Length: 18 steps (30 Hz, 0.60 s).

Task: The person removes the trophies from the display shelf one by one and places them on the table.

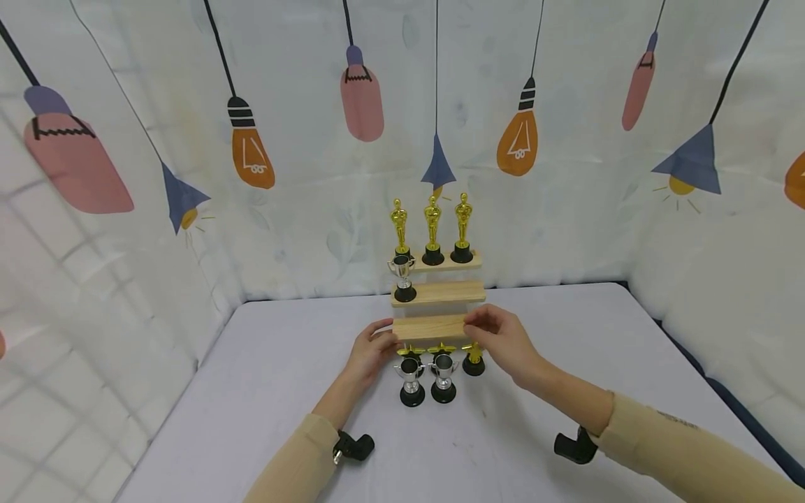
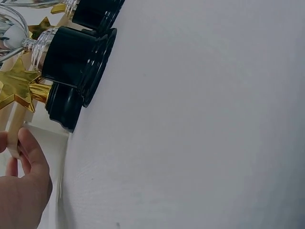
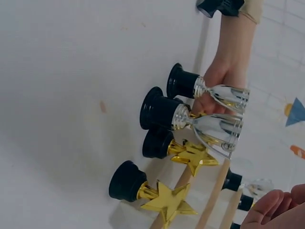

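A tiered wooden shelf [image 1: 434, 327] stands on the table, its lowest visible board between both hands. My left hand [image 1: 370, 353] pinches that board's left end, thumb and fingers around it in the left wrist view. At the right end, my right hand [image 1: 503, 342] holds the board's corner with bent fingers, above a gold star trophy [image 1: 474, 360]. Two silver cup trophies [image 1: 443, 381] with black bases stand in front; more star trophies [image 3: 193, 155] are partly hidden behind them. Another silver cup [image 1: 404, 279] occupies the middle board's left end. Three gold figure statuettes [image 1: 432, 227] line the top board.
A white-covered table [image 1: 283, 363] spreads around the shelf. Behind it hangs a pale cloth backdrop [image 1: 302, 230] printed with lamps and bulbs. A black wrist device [image 1: 355, 447] is worn at the left sleeve, with a similar device [image 1: 575, 447] at the right.
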{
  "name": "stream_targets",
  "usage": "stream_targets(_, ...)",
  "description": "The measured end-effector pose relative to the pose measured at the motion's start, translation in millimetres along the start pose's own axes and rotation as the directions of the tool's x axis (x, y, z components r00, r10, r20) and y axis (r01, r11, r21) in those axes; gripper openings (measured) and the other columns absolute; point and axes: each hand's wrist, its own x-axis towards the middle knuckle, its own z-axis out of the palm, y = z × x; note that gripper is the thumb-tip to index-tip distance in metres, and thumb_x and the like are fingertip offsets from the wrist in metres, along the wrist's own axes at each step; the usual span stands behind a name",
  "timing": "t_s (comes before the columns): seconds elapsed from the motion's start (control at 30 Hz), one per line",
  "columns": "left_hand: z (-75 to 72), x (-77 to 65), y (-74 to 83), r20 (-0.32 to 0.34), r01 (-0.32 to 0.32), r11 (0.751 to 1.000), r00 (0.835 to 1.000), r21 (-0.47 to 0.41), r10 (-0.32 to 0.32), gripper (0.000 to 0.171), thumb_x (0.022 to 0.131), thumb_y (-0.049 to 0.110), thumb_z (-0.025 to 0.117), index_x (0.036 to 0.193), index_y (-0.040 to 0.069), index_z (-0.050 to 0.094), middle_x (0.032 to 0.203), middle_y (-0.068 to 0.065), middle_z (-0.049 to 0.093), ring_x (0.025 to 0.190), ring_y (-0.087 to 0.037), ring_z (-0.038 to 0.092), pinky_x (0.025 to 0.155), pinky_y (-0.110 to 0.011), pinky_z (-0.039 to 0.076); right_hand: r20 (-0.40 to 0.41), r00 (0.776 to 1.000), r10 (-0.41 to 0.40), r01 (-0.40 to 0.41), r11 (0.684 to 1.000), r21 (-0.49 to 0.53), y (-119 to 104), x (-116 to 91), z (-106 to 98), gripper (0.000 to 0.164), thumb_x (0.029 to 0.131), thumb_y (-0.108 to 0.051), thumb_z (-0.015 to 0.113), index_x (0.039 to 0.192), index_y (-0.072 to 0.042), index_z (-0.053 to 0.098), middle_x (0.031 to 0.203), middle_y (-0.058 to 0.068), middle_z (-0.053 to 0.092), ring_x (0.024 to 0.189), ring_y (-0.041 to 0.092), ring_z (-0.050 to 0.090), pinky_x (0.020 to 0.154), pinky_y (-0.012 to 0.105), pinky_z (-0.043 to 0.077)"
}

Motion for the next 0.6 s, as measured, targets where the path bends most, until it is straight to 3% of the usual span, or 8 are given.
stream_targets(0.23,0.1,-2.1,2.4,0.006,0.003,1.000,1.000,0.029,-0.003,0.050,0.096,-0.007,0.059,0.144,-0.007,0.046,0.119,-0.022,0.063,0.087,-0.015,0.066,0.080,-0.025,0.059,0.024,1.000,0.007,-0.008,1.000,0.004,0,9,6,0.018,0.100,-0.007,0.065,0.115,0.003,0.062,0.111,0.015,0.062,0.092,0.024,0.056,0.073,0.028,0.054)
stream_targets(0.47,0.4,-2.6,3.9,0.004,0.005,1.000,1.000,0.026,-0.005,0.050,0.097,-0.006,0.059,0.145,-0.007,0.046,0.117,-0.020,0.063,0.086,-0.014,0.066,0.079,-0.024,0.059,0.040,0.999,0.035,-0.034,0.999,-0.008,1,24,13,0.024,0.098,-0.004,0.066,0.121,0.001,0.059,0.113,0.015,0.061,0.098,0.025,0.061,0.085,0.044,0.060)
stream_targets(0.6,-0.1,-2.4,2.9,0.002,-0.001,1.000,1.000,0.021,0.001,0.049,0.096,-0.008,0.059,0.144,-0.007,0.047,0.114,-0.019,0.064,0.085,-0.014,0.066,0.079,-0.024,0.059,0.040,0.999,0.018,-0.016,0.999,-0.049,-1,34,18,0.030,0.095,-0.003,0.069,0.123,0.001,0.058,0.117,0.017,0.059,0.102,0.027,0.061,0.083,0.044,0.060)
